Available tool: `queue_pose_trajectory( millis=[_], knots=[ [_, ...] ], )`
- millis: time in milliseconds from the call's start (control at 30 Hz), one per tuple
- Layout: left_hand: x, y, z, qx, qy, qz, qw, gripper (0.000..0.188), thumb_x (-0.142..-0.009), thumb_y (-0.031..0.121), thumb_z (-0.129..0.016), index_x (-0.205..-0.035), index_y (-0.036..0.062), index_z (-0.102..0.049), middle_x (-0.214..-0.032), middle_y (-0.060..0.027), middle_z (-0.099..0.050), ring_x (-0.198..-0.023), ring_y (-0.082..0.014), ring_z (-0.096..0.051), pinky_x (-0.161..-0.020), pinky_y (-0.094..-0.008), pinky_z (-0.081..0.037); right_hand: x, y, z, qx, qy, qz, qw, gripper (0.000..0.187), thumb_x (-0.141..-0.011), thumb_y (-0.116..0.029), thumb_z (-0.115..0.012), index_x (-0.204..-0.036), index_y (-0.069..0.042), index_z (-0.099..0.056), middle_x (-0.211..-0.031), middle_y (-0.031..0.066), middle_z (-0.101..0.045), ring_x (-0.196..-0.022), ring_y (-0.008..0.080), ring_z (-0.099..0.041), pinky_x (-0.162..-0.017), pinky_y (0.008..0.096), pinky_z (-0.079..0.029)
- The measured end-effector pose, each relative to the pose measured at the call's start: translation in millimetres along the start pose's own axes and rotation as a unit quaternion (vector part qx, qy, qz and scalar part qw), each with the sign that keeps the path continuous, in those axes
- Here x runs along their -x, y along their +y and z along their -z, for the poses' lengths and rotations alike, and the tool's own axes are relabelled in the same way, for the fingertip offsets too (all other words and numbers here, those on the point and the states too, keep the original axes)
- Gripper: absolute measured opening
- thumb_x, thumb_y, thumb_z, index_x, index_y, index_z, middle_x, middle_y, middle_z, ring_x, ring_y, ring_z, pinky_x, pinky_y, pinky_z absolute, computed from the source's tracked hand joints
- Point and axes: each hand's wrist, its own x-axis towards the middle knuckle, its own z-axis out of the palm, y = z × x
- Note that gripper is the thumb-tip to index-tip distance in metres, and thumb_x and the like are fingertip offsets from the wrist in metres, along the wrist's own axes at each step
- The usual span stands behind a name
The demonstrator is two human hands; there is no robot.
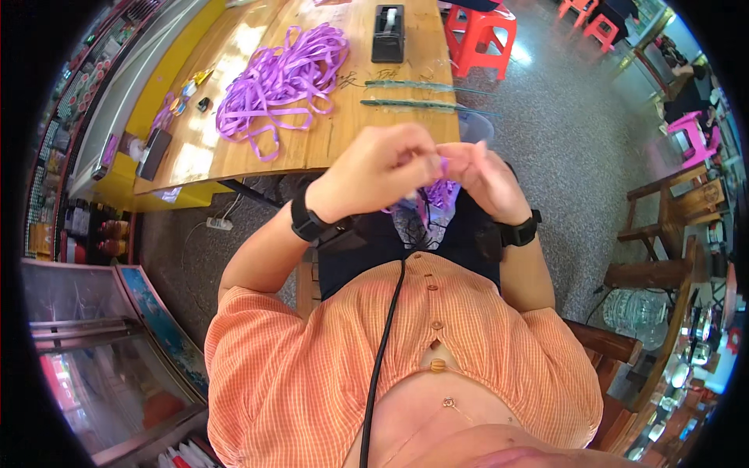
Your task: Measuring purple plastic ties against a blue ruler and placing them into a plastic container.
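Both hands meet in front of me, just past the table's near edge and over my lap. My left hand (378, 170) is closed, its fingertips pinched together by a small bit of purple ribbon (444, 164). Beside it, my right hand (493, 183) has its fingertips curled against the same bit, thumb raised. Most of that piece is hidden by the fingers. Below the hands, more purple ribbon (443, 195) hangs or lies over a clear plastic bag (434, 223) between my legs. A large tangled heap of purple ribbon (285, 82) lies on the wooden table (351, 144).
A black tape dispenser (388, 35) stands at the table's far side. Two thin dark green sticks (413, 104) jut over its right edge. A black box (154, 154) sits at the left corner. Red stools (482, 43) stand beyond right. A black cable (382, 351) runs down my front.
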Motion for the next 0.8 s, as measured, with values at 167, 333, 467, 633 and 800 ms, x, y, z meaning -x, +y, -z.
queue_pose_trajectory(
  millis=[167,333,467,633,800],
  knots=[
    [-19.4,-8.1,10.6,0.092,0.069,-0.029,0.993,0.01,-0.098,0.008,-0.054,-0.094,-0.0009,-0.058,-0.084,-0.0067,-0.069,-0.058,-0.0075,-0.059,-0.053,-0.0226,-0.049,12.0,-13.5,22.4,0.124,-0.018,-0.042,0.991,0.033,-0.098,-0.024,-0.06,-0.112,0.006,-0.062,-0.08,0.0097,-0.065,-0.073,0.0169,-0.062,-0.082,0.0363,-0.052],
    [-31.3,-19.7,20.0,0.109,0.074,-0.038,0.991,0.012,-0.099,0.009,-0.053,-0.093,-0.0001,-0.058,-0.085,-0.0061,-0.069,-0.058,-0.0081,-0.058,-0.054,-0.0232,-0.049,28.1,-30.7,55.3,0.102,0.068,0.013,0.992,0.023,-0.097,-0.018,-0.062,-0.106,0.004,-0.065,-0.065,0.0009,-0.054,-0.061,0.0121,-0.051,-0.076,0.0348,-0.054],
    [-40.3,-27.3,17.6,0.117,0.049,-0.029,0.991,0.014,-0.099,0.009,-0.052,-0.09,0.0001,-0.058,-0.086,-0.006,-0.068,-0.06,-0.0083,-0.059,-0.056,-0.0225,-0.05,40.0,-48.7,66.7,0.16,0.12,0.025,0.979,0.024,-0.096,-0.018,-0.063,-0.109,0.002,-0.066,-0.071,0.0023,-0.059,-0.06,0.0095,-0.048,-0.065,0.0266,-0.049],
    [-51.6,-15.3,-13.3,-0.094,-0.02,-0.116,0.989,0.029,-0.087,0.023,-0.074,-0.105,0.0021,-0.064,-0.1,-0.0053,-0.066,-0.074,-0.0088,-0.059,-0.065,-0.0244,-0.049,46.9,-63.7,62.2,0.181,0.083,0.033,0.979,0.023,-0.096,-0.018,-0.063,-0.112,-0.003,-0.068,-0.079,0.0029,-0.064,-0.058,0.0038,-0.042,-0.052,0.019,-0.032],
    [-82.6,-22.7,-51.3,-0.014,-0.026,-0.14,0.99,0.027,-0.09,0.023,-0.071,-0.106,0.0013,-0.067,-0.104,-0.0076,-0.067,-0.079,-0.0108,-0.062,-0.071,-0.0259,-0.051,39.9,-72.0,50.6,0.203,0.016,0.05,0.978,0.023,-0.097,-0.017,-0.061,-0.115,-0.003,-0.067,-0.079,0.0034,-0.064,-0.058,0.0048,-0.042,-0.053,0.019,-0.033]
  ],
)
